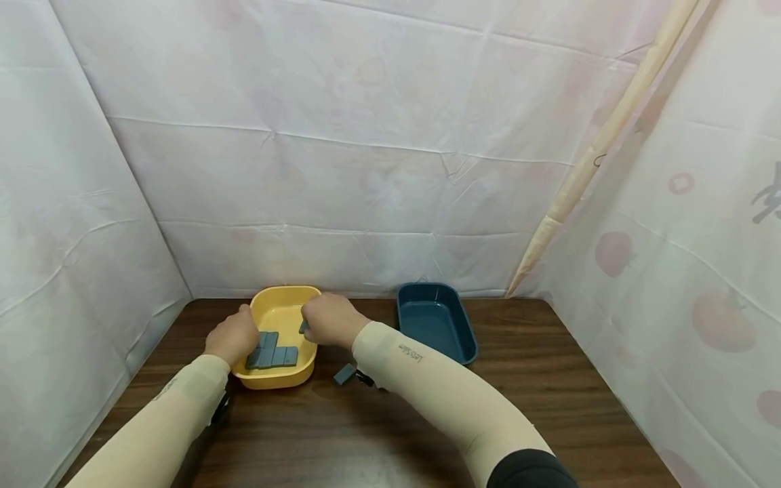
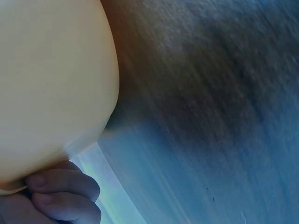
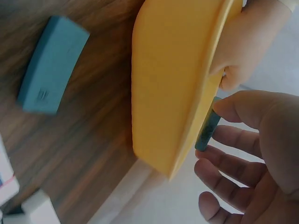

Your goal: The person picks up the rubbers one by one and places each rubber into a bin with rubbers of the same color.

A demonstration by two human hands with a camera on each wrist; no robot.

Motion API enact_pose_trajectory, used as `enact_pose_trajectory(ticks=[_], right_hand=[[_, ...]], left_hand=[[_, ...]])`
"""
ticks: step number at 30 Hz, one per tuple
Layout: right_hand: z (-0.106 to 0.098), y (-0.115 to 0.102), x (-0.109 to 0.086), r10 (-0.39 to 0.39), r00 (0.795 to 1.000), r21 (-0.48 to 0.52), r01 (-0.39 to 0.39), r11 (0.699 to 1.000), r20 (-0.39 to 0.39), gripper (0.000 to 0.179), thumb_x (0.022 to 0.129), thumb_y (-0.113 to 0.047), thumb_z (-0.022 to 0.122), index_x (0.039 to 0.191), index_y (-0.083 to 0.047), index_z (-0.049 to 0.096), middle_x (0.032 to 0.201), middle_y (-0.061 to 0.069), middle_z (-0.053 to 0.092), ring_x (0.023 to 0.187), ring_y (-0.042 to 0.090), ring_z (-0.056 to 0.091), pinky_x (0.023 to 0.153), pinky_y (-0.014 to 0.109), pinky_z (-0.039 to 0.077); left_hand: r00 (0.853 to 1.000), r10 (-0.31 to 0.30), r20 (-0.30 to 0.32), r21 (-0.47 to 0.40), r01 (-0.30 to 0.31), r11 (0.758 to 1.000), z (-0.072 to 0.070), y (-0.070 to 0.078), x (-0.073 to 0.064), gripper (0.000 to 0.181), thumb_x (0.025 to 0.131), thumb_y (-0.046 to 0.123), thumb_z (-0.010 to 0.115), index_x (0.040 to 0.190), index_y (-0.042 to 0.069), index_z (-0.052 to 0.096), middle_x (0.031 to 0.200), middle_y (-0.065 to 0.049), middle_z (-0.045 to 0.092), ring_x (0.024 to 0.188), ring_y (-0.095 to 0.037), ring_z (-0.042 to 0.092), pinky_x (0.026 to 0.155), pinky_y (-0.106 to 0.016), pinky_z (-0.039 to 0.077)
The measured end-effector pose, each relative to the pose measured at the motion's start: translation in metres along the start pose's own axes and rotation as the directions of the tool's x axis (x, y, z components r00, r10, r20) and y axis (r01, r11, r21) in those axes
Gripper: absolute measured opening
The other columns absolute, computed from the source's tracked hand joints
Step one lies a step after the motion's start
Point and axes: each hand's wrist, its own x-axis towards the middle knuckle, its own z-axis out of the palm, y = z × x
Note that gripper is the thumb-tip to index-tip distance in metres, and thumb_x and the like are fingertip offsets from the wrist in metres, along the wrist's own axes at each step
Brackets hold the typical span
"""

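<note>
A yellow tray [image 1: 287,317] stands at the left of the table with several flat blue-grey rectangular blocks [image 1: 272,356] laid side by side in its near left part. My left hand [image 1: 234,335] grips its left rim; in the left wrist view curled fingers [image 2: 67,191] show below the yellow wall. Over the right rim, my right hand [image 1: 332,320] pinches one more blue-grey block [image 3: 208,126] between thumb and fingers. Another loose block [image 1: 344,374] lies on the table just right of the tray, beneath the right forearm.
A dark blue tray [image 1: 430,315] stands further right at the back, partly covered by my right sleeve. The brown wooden table [image 1: 525,379] meets white printed sheets [image 1: 366,169] at the back and sides. A beige pole [image 1: 579,176] leans in the right corner.
</note>
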Motion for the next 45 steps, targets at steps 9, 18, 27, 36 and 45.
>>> enact_pose_trajectory(ticks=[9, 18, 27, 36, 45], right_hand=[[0.015, -0.022, 0.024, -0.003, 0.999, 0.014, 0.003, 1.0, 0.038, 0.033, 0.111, -0.034, 0.073, 0.081, -0.025, 0.061, 0.075, -0.008, 0.054, 0.077, 0.01, 0.052, 0.074, 0.026, 0.048], [0.03, -0.032, 0.035, -0.004, 0.999, -0.024, 0.004, 1.0, 0.035, 0.024, 0.111, -0.034, 0.075, 0.09, -0.025, 0.071, 0.081, -0.011, 0.068, 0.086, 0.008, 0.064, 0.097, 0.026, 0.052], [0.039, -0.038, 0.037, 0.022, 0.995, 0.07, -0.029, 0.997, 0.102, 0.033, 0.116, -0.019, 0.059, 0.084, -0.023, 0.067, 0.076, -0.006, 0.063, 0.072, 0.012, 0.054, 0.089, 0.026, 0.048], [0.038, -0.041, 0.038, 0.012, 0.991, 0.025, -0.016, 1.0, 0.132, 0.029, 0.117, -0.018, 0.058, 0.091, -0.024, 0.069, 0.078, -0.006, 0.064, 0.068, 0.011, 0.052, 0.066, 0.026, 0.046], [0.046, -0.042, 0.038, 0.001, 0.992, 0.087, -0.012, 0.996, 0.125, 0.031, 0.119, -0.018, 0.056, 0.091, -0.022, 0.068, 0.074, -0.006, 0.06, 0.063, 0.01, 0.051, 0.063, 0.025, 0.044]], left_hand=[[1.0, 0.003, 0.012, -0.004, -0.003, 1.0, 0.001, -0.003, 0.004, 0.061, 0.113, 0.011, 0.048, 0.161, -0.02, 0.028, 0.112, -0.03, 0.071, 0.089, -0.037, 0.069, 0.077, -0.053, 0.06], [1.0, 0.013, 0.015, -0.011, -0.013, 1.0, 0.001, -0.003, 0.006, 0.062, 0.112, 0.011, 0.048, 0.162, -0.019, 0.027, 0.106, -0.026, 0.071, 0.085, -0.035, 0.068, 0.072, -0.048, 0.057], [1.0, 0.021, 0.012, -0.017, -0.021, 1.0, 0.004, 0.002, 0.004, 0.061, 0.112, 0.011, 0.046, 0.162, -0.019, 0.027, 0.096, -0.023, 0.069, 0.079, -0.035, 0.066, 0.068, -0.046, 0.054], [1.0, 0.017, -0.001, -0.011, -0.017, 1.0, 0.002, -0.002, 0.007, 0.063, 0.112, 0.01, 0.045, 0.165, -0.018, 0.024, 0.097, -0.023, 0.07, 0.079, -0.035, 0.066, 0.068, -0.046, 0.054], [1.0, 0.014, 0.016, -0.019, -0.014, 1.0, 0.004, 0.001, 0.004, 0.061, 0.111, 0.011, 0.047, 0.161, -0.018, 0.028, 0.1, -0.024, 0.069, 0.082, -0.036, 0.066, 0.071, -0.047, 0.055]])
